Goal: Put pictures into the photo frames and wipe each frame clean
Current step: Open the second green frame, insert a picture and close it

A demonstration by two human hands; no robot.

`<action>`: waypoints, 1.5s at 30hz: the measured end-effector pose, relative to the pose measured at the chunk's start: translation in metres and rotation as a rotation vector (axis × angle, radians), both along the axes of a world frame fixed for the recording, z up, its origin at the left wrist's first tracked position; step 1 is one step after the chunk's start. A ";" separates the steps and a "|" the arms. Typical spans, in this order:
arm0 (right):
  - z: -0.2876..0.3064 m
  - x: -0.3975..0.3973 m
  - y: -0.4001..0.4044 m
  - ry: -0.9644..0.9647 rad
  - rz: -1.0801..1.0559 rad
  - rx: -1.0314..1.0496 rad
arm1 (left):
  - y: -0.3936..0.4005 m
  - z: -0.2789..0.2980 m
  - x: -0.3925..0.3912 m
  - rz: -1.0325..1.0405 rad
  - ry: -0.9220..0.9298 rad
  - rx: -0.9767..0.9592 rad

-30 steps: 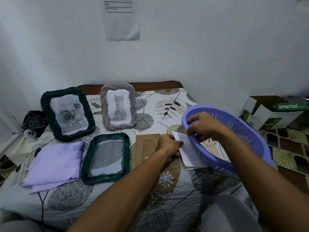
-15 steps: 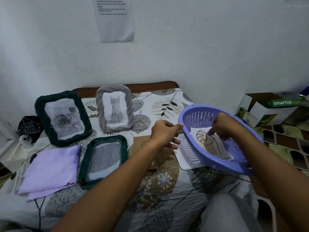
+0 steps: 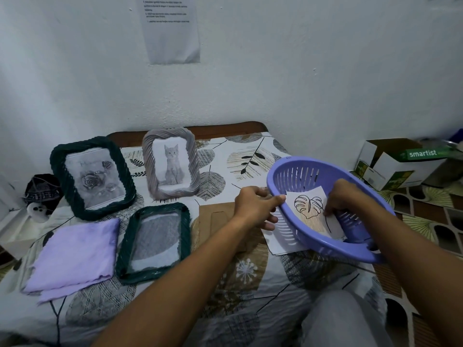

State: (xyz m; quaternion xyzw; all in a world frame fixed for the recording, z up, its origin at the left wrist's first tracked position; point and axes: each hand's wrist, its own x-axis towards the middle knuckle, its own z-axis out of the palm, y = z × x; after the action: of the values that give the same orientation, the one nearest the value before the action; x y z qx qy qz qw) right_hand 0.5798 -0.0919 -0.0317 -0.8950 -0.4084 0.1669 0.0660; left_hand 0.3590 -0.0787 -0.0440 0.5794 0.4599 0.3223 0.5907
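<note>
1. Fingers of my left hand (image 3: 255, 209) now curl over the rim of the purple basket (image 3: 295, 169), tilting it more than before.
2. My right hand (image 3: 347, 199) pinches the leaf picture (image 3: 309, 206) inside the basket, where earlier it reached in.
3. Empty green frame (image 3: 152, 239) stays flat beside the lilac cloth (image 3: 75, 251).

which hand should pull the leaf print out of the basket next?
Right. The right hand is already inside the purple basket, fingers pinching the leaf picture. The left hand grips the basket's rim, steadying it.
</note>
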 end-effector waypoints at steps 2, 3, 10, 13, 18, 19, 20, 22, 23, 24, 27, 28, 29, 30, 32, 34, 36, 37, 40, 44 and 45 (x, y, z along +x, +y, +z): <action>0.002 0.003 0.001 0.007 -0.007 0.007 | 0.000 0.000 0.000 0.005 -0.004 0.000; 0.004 0.004 0.002 0.022 -0.008 0.008 | 0.000 0.000 0.000 0.008 -0.005 -0.001; 0.031 0.010 -0.016 0.782 -0.069 0.390 | 0.005 0.004 0.002 0.176 0.030 0.319; 0.041 -0.003 -0.026 1.007 -0.011 0.479 | 0.000 0.017 0.008 0.089 -0.139 0.343; 0.053 -0.033 -0.036 1.033 0.164 0.646 | -0.010 0.050 0.021 -0.087 -0.360 -0.069; 0.054 -0.040 -0.037 1.015 0.200 0.682 | -0.011 0.055 0.020 -0.107 -0.388 -0.118; 0.055 -0.047 -0.039 0.974 0.243 0.702 | -0.011 0.058 0.018 -0.118 -0.426 -0.143; 0.060 -0.061 -0.041 0.897 0.311 0.732 | -0.010 0.062 0.013 -0.123 -0.479 -0.148; 0.061 -0.066 -0.042 0.870 0.336 0.746 | -0.009 0.063 0.010 -0.118 -0.486 -0.141; 0.063 -0.070 -0.041 0.830 0.363 0.753 | -0.008 0.064 0.006 -0.109 -0.491 -0.135; 0.066 -0.085 -0.040 0.726 0.435 0.744 | -0.005 0.067 -0.006 -0.069 -0.495 -0.123; 0.066 -0.089 -0.038 0.710 0.432 0.751 | -0.002 0.067 -0.011 -0.062 -0.508 -0.129; 0.066 -0.092 -0.037 0.703 0.415 0.757 | -0.001 0.068 -0.015 -0.055 -0.515 -0.135; 0.066 -0.096 -0.036 0.707 0.409 0.764 | 0.000 0.068 -0.021 -0.049 -0.519 -0.141; 0.066 -0.104 -0.032 0.726 0.395 0.766 | 0.003 0.068 -0.033 -0.027 -0.504 -0.125; 0.064 -0.113 -0.029 0.746 0.380 0.762 | 0.006 0.068 -0.048 -0.005 -0.481 -0.104; 0.061 -0.124 -0.024 0.756 0.361 0.749 | 0.008 0.067 -0.067 0.036 -0.452 -0.098; 0.058 -0.132 -0.020 0.762 0.346 0.737 | 0.009 0.065 -0.078 0.052 -0.441 -0.102; 0.045 -0.158 -0.009 0.881 0.297 0.668 | 0.014 0.055 -0.112 0.093 -0.403 -0.119; 0.025 -0.194 0.005 1.178 0.203 0.484 | 0.013 0.040 -0.161 0.149 -0.349 -0.131; 0.018 -0.204 0.007 1.201 0.189 0.453 | 0.014 0.035 -0.173 0.179 -0.327 -0.133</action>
State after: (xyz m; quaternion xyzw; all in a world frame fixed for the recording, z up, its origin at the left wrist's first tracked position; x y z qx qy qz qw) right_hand 0.3756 -0.0848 -0.0137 -0.5701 -0.4023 0.5532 0.4551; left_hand 0.1858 -0.0652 -0.0087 0.4357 0.4277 0.4324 0.6635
